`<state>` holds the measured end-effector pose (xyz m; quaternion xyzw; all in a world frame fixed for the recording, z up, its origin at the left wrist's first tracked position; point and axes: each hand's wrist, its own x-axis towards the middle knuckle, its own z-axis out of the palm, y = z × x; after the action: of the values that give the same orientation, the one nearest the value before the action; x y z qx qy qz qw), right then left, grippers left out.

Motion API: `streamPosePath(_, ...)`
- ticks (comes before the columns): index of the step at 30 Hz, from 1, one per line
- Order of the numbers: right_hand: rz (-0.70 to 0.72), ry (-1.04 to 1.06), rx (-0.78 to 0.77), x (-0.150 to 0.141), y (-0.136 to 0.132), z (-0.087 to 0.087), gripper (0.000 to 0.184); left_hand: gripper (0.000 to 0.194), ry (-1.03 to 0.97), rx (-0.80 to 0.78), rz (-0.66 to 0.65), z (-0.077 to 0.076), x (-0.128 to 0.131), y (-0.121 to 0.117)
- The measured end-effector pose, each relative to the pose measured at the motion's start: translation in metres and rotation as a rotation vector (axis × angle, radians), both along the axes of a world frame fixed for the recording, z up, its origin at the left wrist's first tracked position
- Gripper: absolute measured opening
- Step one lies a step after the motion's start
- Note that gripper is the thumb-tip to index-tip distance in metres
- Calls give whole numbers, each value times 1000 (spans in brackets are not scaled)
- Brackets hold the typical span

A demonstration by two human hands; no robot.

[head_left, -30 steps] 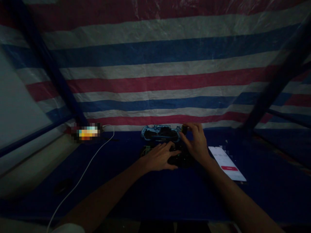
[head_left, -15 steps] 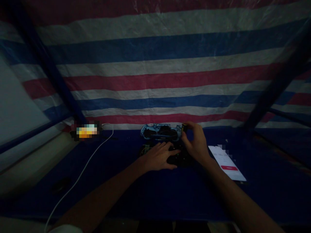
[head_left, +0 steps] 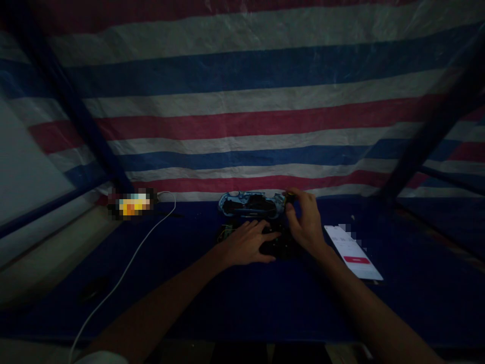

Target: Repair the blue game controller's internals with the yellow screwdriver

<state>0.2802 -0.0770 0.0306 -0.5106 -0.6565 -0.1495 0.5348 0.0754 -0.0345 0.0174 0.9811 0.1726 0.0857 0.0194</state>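
A light-blue toy car body shell [head_left: 227,204] stands near the back of the dark blue table, its dark hollow inside facing me. In front of it lies the black toy car chassis [head_left: 278,246], with a green circuit board [head_left: 227,231] and thin wires at its left end. My left hand [head_left: 248,243] rests on the chassis, palm down, fingers spread. My right hand [head_left: 306,217] is above the chassis's right side, thumb and fingers closed on a small black-and-yellow thing [head_left: 290,195] by the shell's right end. Its lower part is hidden or too dark to make out.
A phone [head_left: 354,253] with a lit screen lies right of my right forearm. A white cable [head_left: 138,247] runs along the left side to a blurred-out bright object [head_left: 134,204]. Striped sheeting [head_left: 235,121] hangs behind, with blue frame posts [head_left: 83,121] on either side.
My right fingers have shifted slightly, and less of the black-and-yellow thing shows between them. My left hand stays on the chassis. The view has moved very slightly.
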Motion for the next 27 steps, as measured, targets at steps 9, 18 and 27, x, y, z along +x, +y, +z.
streamPosePath(9, -21, 113, 1, -2, 2, -2, 34, 68, 17, -29, 18, -2, 1, 0)
streamPosePath(18, 12, 56, -39, 1, 2, 0, 35, 66, 10, -19, 25, 0, 1, -2)
streamPosePath(27, -29, 43, 28, 1, 0, 4, 35, 66, -14, -20, 16, -2, 0, 0)
